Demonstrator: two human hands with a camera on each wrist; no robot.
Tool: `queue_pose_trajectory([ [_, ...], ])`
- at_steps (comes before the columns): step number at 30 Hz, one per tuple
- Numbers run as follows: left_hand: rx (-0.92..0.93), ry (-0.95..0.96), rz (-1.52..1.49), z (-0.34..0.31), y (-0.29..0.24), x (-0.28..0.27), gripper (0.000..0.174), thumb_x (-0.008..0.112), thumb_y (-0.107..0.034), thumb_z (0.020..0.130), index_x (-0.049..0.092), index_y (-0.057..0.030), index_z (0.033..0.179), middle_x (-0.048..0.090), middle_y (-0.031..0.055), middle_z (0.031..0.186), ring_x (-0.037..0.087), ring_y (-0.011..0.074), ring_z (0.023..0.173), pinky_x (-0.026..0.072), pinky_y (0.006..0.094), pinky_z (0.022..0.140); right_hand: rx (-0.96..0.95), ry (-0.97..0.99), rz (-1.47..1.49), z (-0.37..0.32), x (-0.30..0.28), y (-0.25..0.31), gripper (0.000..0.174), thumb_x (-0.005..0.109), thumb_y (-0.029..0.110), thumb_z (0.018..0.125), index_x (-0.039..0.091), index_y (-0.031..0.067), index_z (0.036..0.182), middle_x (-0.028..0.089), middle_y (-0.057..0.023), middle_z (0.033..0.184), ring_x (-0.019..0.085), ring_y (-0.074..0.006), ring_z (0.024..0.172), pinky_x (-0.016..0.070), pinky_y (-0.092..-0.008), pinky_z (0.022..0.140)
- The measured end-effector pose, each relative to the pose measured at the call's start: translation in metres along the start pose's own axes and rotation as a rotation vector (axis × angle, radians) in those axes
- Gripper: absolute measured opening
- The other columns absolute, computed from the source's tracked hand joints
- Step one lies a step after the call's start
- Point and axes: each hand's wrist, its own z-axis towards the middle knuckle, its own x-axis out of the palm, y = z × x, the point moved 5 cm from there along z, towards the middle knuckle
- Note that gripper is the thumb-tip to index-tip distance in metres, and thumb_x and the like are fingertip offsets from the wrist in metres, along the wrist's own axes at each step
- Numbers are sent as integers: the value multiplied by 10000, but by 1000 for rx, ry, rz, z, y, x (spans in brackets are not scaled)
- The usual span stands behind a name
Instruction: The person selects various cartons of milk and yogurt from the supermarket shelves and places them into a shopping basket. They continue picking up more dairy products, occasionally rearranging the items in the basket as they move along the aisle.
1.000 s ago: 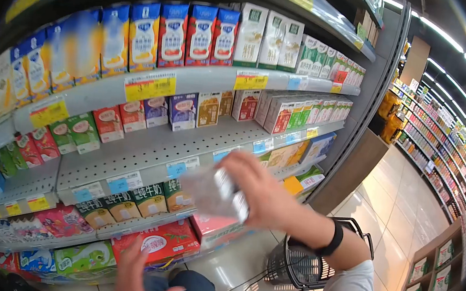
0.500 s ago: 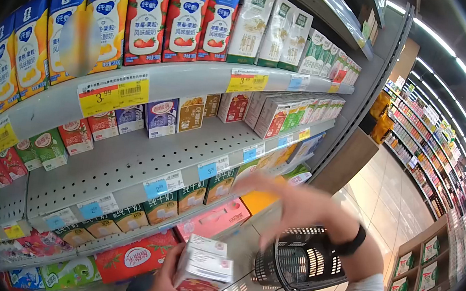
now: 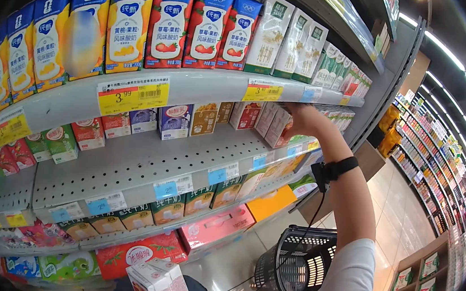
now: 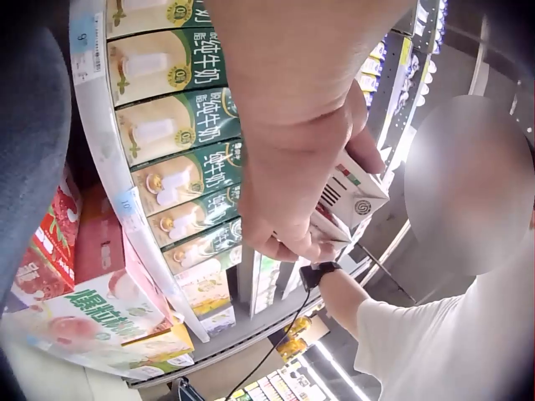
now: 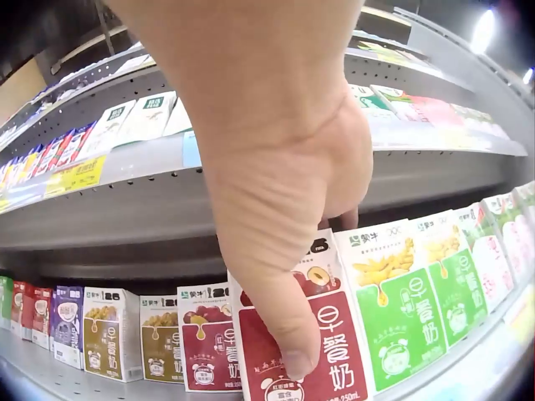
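In the head view my right hand [image 3: 303,121] reaches onto the middle shelf, at a row of small milk cartons. The right wrist view has its thumb pressed on the front of a red-and-white carton [image 5: 338,334], beside a green-and-white carton [image 5: 397,309]; its other fingers are mostly hidden behind that carton's top. My left hand [image 4: 292,184] grips small white-and-red cartons [image 4: 355,192], low in front of the shelves. In the head view these cartons [image 3: 159,282] show at the bottom edge, with the left hand almost wholly out of frame.
A black shopping basket [image 3: 283,264] stands on the floor to the right, with a cable hanging near it. Blue-topped yogurt cartons [image 3: 169,25] line the shelf above. Pink [image 3: 218,229] and red boxes [image 3: 142,252] lie low down. An aisle runs off at the right.
My right hand first brought cartons down toward the left hand, let go of them, then moved up to the shelf row. The left hand took hold of the cartons and has moved lower.
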Motion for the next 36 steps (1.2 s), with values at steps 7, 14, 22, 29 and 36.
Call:
queue_pose_trajectory([
  [7,-23,-28,-46,-7,6,-4,827,820,-227,749,414,-35,1444,565,177,1355,549,353,1247,437,511,1051,-84,-225,-218,-12,-4,13,996,912,200,453,522,47,1356,589,-222,1289,522,-395,1240,425,-410,1049],
  [14,-61,-56,-82,-10,12,-7,841,826,-279,741,429,-44,1444,564,161,1365,517,341,1291,409,491,1085,69,-81,0,-24,-3,1,941,882,194,567,456,40,1392,511,-230,1372,445,-404,1315,385,-420,1102],
  [22,-25,301,-26,-5,12,-19,623,694,-247,863,479,-48,1413,586,162,1331,549,336,1242,444,490,1035,-39,-186,-14,-55,-16,31,756,819,116,648,486,36,1322,500,-194,1372,464,-386,1294,414,-408,1087],
  [29,8,315,179,3,7,16,659,475,-528,936,467,-75,1415,532,245,1367,504,453,1267,356,686,1042,-266,-467,60,-132,-39,88,717,800,74,657,487,55,1301,520,-164,1340,497,-368,1267,421,-440,1064],
  [36,-209,180,-158,31,22,51,545,498,-621,908,644,-119,1060,391,278,1489,385,482,1362,259,703,1116,-596,110,599,-227,-18,214,698,729,86,699,475,46,1347,542,-162,1310,508,-364,1264,479,-426,1001],
])
